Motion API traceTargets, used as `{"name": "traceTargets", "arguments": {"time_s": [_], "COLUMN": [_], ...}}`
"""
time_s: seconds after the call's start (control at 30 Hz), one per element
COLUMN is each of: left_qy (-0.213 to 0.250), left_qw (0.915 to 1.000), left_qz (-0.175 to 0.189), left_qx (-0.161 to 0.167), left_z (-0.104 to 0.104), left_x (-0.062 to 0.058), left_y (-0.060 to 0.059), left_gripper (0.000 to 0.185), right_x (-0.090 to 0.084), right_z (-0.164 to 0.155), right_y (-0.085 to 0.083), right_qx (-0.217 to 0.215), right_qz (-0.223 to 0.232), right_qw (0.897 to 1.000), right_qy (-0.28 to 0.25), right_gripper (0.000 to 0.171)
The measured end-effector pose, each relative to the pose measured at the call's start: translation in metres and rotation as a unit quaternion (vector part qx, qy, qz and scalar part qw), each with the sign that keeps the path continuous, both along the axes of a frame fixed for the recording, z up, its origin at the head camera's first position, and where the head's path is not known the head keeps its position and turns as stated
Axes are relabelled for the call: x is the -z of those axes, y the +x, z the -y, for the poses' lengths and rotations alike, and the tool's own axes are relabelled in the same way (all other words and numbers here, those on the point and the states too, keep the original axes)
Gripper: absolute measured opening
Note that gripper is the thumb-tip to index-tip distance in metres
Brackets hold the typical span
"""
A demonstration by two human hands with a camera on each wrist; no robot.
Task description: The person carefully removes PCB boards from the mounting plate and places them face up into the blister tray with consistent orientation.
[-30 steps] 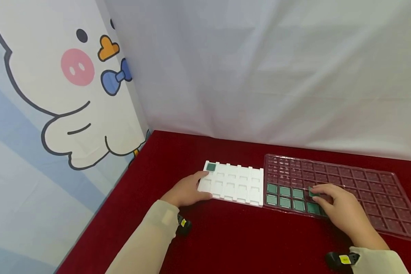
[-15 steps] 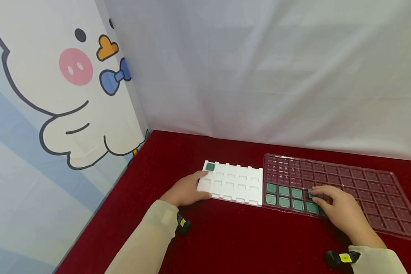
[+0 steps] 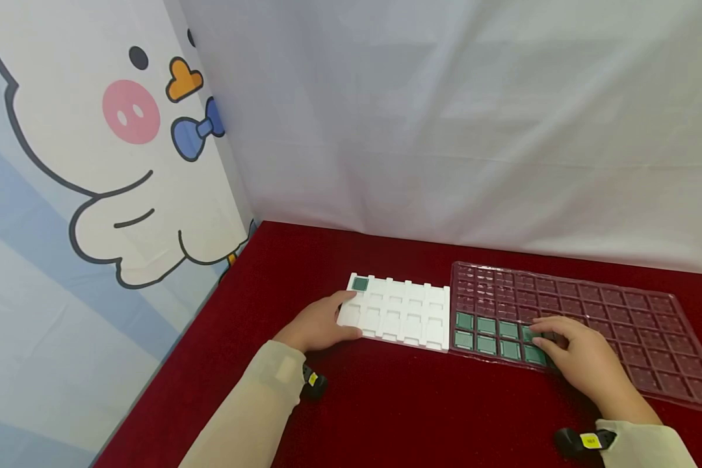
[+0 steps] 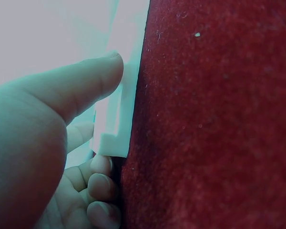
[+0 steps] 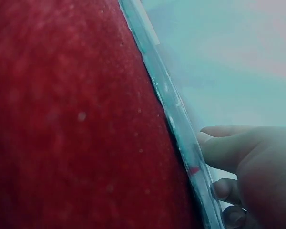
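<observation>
My left hand (image 3: 318, 322) grips the left end of a white slotted tray (image 3: 409, 312), fingers at its far side and thumb along the near edge. In the left wrist view the thumb lies over the white edge and the other fingers curl by the tray's corner. One green square chip (image 3: 359, 284) sits in that tray's far left slot. My right hand (image 3: 585, 354) is over the clear plastic tray (image 3: 649, 344), thumb and index finger pinching a green square chip (image 3: 527, 334) at its right side. This chip sits low at a compartment, partly hidden by the fingertips.
More green chips (image 3: 486, 325) fill neighbouring compartments in two rows of the clear tray. Both trays lie side by side on a red cloth (image 3: 421, 403). A white curtain (image 3: 444, 130) hangs behind, and a cartoon-printed cloth (image 3: 52, 130) covers the left side.
The green chip at my right fingertips has shifted slightly left and down, from raised and tilted to lower at its compartment. My left hand stays on the white tray.
</observation>
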State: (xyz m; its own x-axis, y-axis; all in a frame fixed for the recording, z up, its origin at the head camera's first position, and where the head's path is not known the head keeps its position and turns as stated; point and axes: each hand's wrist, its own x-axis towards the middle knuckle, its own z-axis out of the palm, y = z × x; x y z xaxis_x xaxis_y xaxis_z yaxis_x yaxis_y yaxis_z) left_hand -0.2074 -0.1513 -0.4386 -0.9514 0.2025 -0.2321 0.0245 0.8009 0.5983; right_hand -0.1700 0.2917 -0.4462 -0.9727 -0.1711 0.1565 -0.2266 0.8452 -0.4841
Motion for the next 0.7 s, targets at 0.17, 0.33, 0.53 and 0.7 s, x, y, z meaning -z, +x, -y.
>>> {"name": "traceTargets", "arguments": {"time_s": [0.17, 0.33, 0.53, 0.7], "left_qy": [0.001, 0.003, -0.002, -0.003], "left_qw": [1.0000, 1.0000, 1.0000, 1.0000], "left_qz": [-0.001, -0.002, -0.001, -0.003], "left_qx": [-0.002, 0.003, 0.001, 0.002], "left_z": [-0.0005, -0.0016, -0.0008, -0.0001], "left_x": [0.0000, -0.0002, 0.0000, 0.0006], "left_y": [0.0003, 0.0004, 0.0005, -0.0004], "left_gripper": [0.081, 0.081, 0.082, 0.082], "right_x": [0.0000, -0.0002, 0.0007, 0.0012], "right_z": [-0.0001, -0.0011, 0.0002, 0.0014], "right_y": [0.0005, 0.0012, -0.0003, -0.0010], "right_qx": [-0.001, -0.002, -0.005, -0.002], "right_qz": [0.005, 0.003, -0.013, -0.014], "right_qw": [1.000, 1.000, 1.000, 1.000], "right_qy": [-0.002, 0.001, 0.009, 0.010], "right_gripper": [0.024, 0.024, 0.024, 0.024]}}
